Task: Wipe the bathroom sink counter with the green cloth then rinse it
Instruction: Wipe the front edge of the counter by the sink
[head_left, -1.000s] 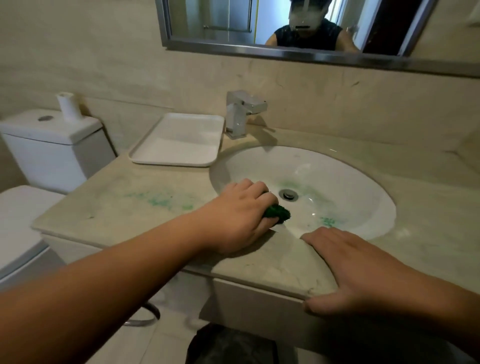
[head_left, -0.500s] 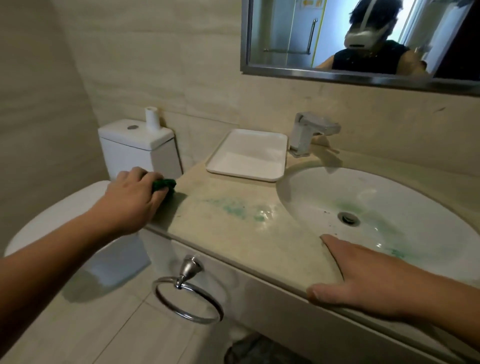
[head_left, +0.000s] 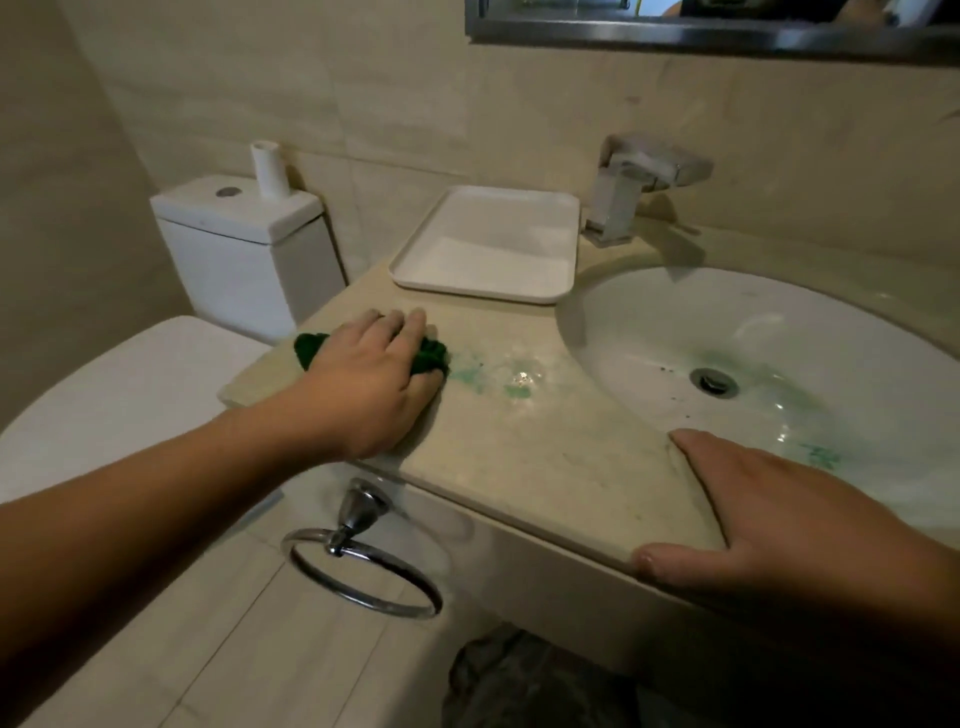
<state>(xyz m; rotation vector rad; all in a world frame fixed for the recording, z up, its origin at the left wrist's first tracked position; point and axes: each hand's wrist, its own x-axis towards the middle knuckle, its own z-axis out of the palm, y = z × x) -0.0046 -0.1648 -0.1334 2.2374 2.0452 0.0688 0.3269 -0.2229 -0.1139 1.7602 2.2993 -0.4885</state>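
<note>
Left hand (head_left: 371, 384) presses green cloth (head_left: 428, 356) on counter (head_left: 545, 447).

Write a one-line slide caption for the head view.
Left hand presses green cloth beside green smears on counter; right hand braces the edge.

Person, head view. Left hand (head_left: 371, 384): bare, no glove, no ring or watch seen. Left forearm bare, no sleeve in shot. Right hand (head_left: 795, 525): bare, nails short, thumbnail plain. Right wrist bare, no sleeve visible.
</note>
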